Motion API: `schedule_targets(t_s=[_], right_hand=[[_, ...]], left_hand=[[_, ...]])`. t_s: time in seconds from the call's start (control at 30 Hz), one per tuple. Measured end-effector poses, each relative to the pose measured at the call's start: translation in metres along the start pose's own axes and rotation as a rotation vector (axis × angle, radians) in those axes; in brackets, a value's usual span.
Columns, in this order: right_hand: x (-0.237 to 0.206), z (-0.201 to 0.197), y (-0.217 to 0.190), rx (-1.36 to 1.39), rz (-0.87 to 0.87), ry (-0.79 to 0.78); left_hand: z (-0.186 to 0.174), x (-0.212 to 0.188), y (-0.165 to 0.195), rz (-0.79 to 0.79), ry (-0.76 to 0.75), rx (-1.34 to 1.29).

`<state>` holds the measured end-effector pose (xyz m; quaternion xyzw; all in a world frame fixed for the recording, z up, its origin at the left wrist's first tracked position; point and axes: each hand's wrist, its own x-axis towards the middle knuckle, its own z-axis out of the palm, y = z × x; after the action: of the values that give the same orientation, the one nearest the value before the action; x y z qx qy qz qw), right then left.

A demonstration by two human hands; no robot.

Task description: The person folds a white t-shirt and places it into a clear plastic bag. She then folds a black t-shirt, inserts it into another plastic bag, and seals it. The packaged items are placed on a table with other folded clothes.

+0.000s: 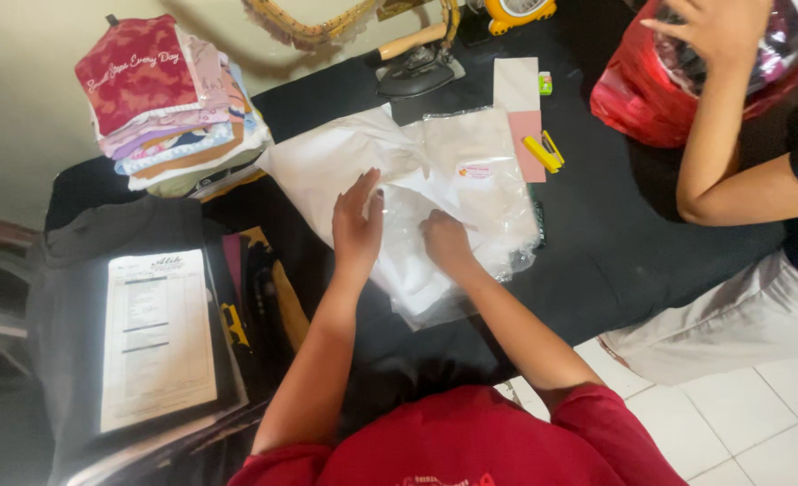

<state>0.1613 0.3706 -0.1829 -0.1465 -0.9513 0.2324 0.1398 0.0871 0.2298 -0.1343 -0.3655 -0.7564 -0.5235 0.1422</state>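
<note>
1. White garment (345,162) in a clear plastic bag (484,193) lies at the middle of the black-covered table (615,243), and both of the person's hands press on it. It looks soft, pale and folded flat, with the glossy film wrinkling over its right half and a small sticker near the top.
2. Far left, a printed form (158,337) rests on a dark bundle, set aside from the hands.
3. Above it stands a stack of folded clothes (170,103), pinks and browns, squared up just beside the white garment's left edge.
4. The left hand (356,225) lies flat on the garment, its fingers spread and released, gripping nothing; it seems to hold the fabric down so that the bag stays smooth.
5. The right hand (444,241) sits just beside it on the film, fingers curled under. Whether they pinch the plastic or only press it I cannot tell.
6. Behind the bag sit an iron (417,67), a pale card (516,83) and a yellow tool (541,151).
7. At the right, another person's arm (718,135) reaches into a red plastic bag (637,85), well apart from the garment.
</note>
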Motion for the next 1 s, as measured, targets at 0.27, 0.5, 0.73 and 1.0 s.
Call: schedule_targets(t_s=[0.27,0.5,0.73,1.0], right_hand=[[-0.066,0.000,-0.045,0.601,-0.484,0.194],[-0.103,-0.002,-0.046,0.296,-0.745,-0.057],[-0.135,-0.008,-0.014,0.330,-0.496,0.323],[-0.114,0.021,-0.026,0.259,-0.118,0.460]], left_hand=[[-0.013,-0.003,0.000,0.023,-0.129,0.174],[-0.043,0.025,0.002,-0.004,-0.091,-0.042],[-0.079,0.002,-0.002,-0.020,-0.130,-0.192],[-0.089,-0.026,-0.005,-0.097,-0.116,-0.150]])
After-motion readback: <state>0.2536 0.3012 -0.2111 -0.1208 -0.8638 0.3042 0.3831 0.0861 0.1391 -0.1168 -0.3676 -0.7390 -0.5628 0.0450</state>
